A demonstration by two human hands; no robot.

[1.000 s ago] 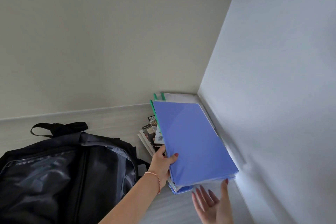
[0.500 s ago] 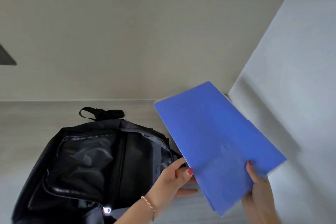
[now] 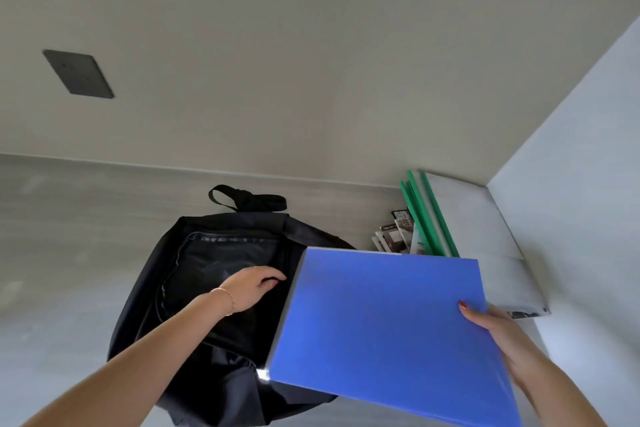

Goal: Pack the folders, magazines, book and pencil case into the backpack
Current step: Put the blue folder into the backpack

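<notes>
Head view: the left hand point(image 3: 258, 288) has let go of the blue folder point(image 3: 384, 329) and now rests, fingers bent, on the black backpack point(image 3: 194, 288). Only the right hand point(image 3: 498, 340) pinches the folder, lifted near the bag's right side. Packing can start.

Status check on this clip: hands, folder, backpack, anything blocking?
Right hand grips blue folder, held above backpack. Left hand on backpack flap, fingers curled at its edge. Remaining stack waits at the wall. Nothing blocking.
</notes>
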